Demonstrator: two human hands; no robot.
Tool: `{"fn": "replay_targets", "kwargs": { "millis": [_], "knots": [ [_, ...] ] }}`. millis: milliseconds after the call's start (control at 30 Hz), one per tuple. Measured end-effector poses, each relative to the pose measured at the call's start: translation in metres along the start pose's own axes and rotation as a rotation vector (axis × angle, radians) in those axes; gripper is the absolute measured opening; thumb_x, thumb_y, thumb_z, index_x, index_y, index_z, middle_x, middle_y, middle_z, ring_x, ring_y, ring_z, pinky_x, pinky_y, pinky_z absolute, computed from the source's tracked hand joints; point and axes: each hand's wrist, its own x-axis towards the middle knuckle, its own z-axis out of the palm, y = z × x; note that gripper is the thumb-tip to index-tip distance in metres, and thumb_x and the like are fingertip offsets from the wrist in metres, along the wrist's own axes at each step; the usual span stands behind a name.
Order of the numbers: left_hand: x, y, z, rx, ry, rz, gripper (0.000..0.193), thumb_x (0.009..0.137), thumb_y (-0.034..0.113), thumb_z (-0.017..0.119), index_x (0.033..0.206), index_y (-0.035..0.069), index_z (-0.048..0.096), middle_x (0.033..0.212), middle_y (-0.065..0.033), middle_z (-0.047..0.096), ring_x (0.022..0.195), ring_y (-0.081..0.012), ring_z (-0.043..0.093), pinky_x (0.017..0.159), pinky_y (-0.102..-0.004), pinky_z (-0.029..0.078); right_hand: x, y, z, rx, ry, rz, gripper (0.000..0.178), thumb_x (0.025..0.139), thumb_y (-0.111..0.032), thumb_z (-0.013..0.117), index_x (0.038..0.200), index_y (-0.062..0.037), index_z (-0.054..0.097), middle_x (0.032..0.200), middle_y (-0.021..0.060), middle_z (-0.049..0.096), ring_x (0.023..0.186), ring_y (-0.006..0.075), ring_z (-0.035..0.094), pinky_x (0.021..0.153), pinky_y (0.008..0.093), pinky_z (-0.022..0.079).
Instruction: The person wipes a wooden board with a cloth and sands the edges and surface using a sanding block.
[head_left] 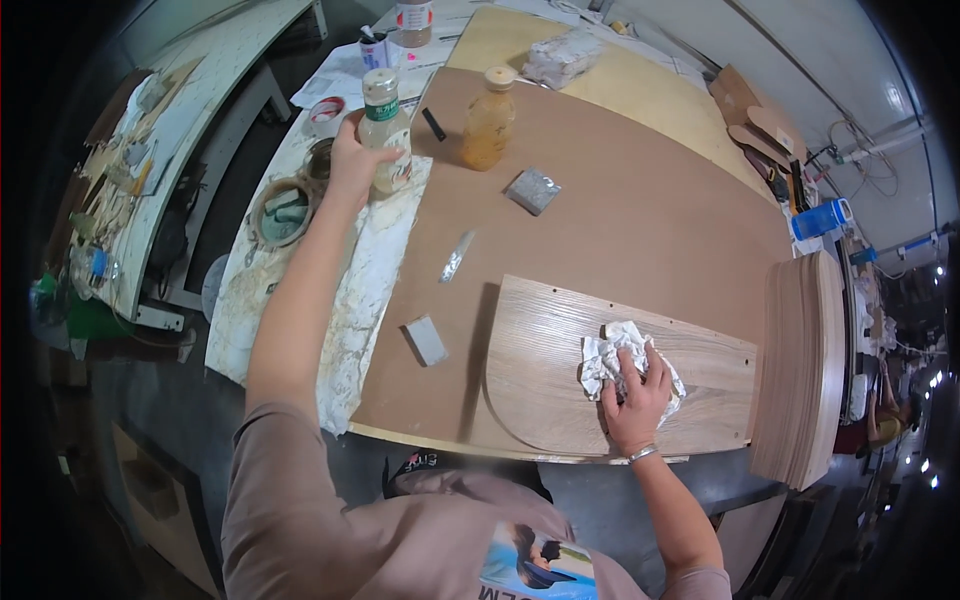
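My left hand [357, 165] reaches to the far left and wraps round a clear plastic bottle [385, 135] with a white cap and green neck band. The bottle stands upright at the edge of the stained white paper. Over a wood-grain board [550, 350] near the table's front, my right hand [637, 398] presses a crumpled white cloth or paper wad [612, 357], its fingers curled on it. The board lies flat, with one rounded corner and small dark holes along its edges.
An amber-filled bottle [488, 120], a grey block [533, 191], a paler block [426, 340] and a thin metallic strip [457, 256] rest on the brown tabletop [620, 240]. Stacked wood-grain boards [798, 370] stand at right. Round tubs [282, 212] sit at left.
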Motion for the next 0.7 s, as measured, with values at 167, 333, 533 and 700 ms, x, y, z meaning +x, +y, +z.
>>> {"fn": "replay_targets", "kwargs": {
  "millis": [167, 333, 533, 700],
  "knots": [
    [0.038, -0.046, 0.021, 0.075, 0.037, 0.042, 0.074, 0.067, -0.010, 0.076, 0.133, 0.000, 0.046, 0.123, -0.0123, 0.060, 0.112, -0.0231, 0.060, 0.096, -0.0348, 0.049, 0.003, -0.001, -0.001, -0.004, 0.032, -0.003, 0.048, 0.074, -0.022, 0.071, 0.121, -0.0132, 0.069, 0.134, 0.0209, 0.052, 0.119, 0.0420, 0.048, 0.101, 0.0526, 0.041],
    [0.040, -0.057, 0.011, 0.152, -0.084, -0.015, 0.077, 0.070, -0.003, 0.078, 0.138, 0.000, 0.042, 0.127, -0.0125, 0.058, 0.116, -0.0238, 0.058, 0.101, -0.0360, 0.046, 0.002, -0.002, -0.005, 0.005, 0.034, 0.011, 0.048, 0.074, -0.022, 0.071, 0.121, -0.0131, 0.068, 0.134, 0.0206, 0.052, 0.118, 0.0419, 0.048, 0.101, 0.0527, 0.041],
    [-0.020, -0.036, -0.011, 0.263, 0.163, -0.040, 0.071, 0.079, 0.004, 0.077, 0.140, -0.005, 0.042, 0.129, -0.0149, 0.059, 0.115, -0.0209, 0.058, 0.102, -0.0359, 0.045, 0.000, 0.001, -0.002, 0.004, 0.038, 0.016, 0.048, 0.074, -0.022, 0.071, 0.121, -0.0136, 0.068, 0.135, 0.0204, 0.052, 0.118, 0.0417, 0.048, 0.101, 0.0524, 0.041],
    [-0.149, 0.027, 0.015, 0.290, -0.183, -0.159, 0.026, 0.090, 0.001, 0.067, 0.115, -0.005, 0.063, 0.105, -0.0084, 0.068, 0.094, -0.0107, 0.063, 0.084, -0.0241, 0.050, 0.001, 0.004, -0.002, 0.001, 0.067, 0.005, 0.049, 0.075, -0.024, 0.072, 0.123, -0.0158, 0.067, 0.136, 0.0201, 0.052, 0.118, 0.0416, 0.049, 0.100, 0.0528, 0.040]
  ]
}}
